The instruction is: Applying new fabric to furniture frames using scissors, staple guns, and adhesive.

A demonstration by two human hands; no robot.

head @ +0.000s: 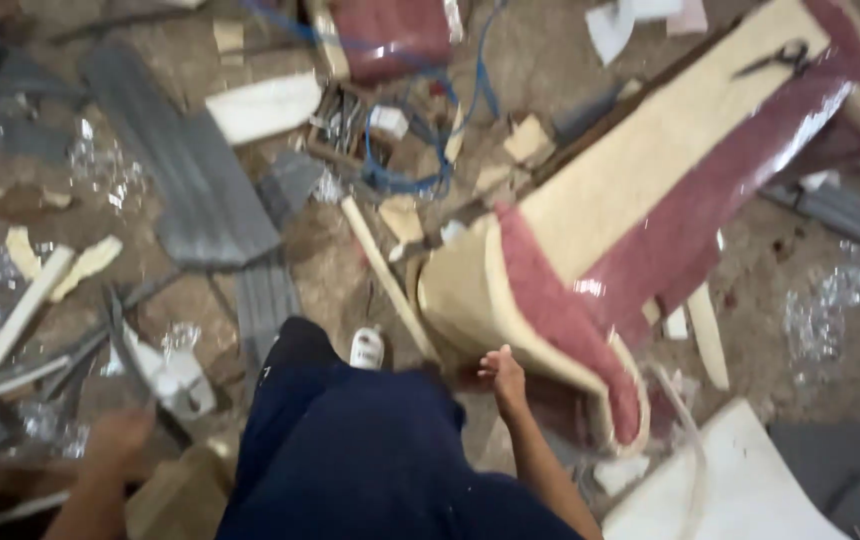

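A long furniture piece (650, 190) covered in cream foam and dark red fabric lies tilted on the floor, running from the upper right to the middle. My right hand (503, 375) rests near its lower curved end, fingers curled, touching or just beside the edge. My left hand (118, 435) is blurred at the lower left, above a wooden block (175, 495); what it holds cannot be made out. My leg in dark blue trousers (350, 450) fills the lower middle.
Grey fabric strips (190, 170), foam scraps (260, 105), wooden slats (385, 275), a blue cord (420, 180) and plastic wrap litter the dirt floor. Scissors (780, 58) lie on the furniture piece. A white bottle (367, 348) stands by my knee. A white panel (730, 480) lies lower right.
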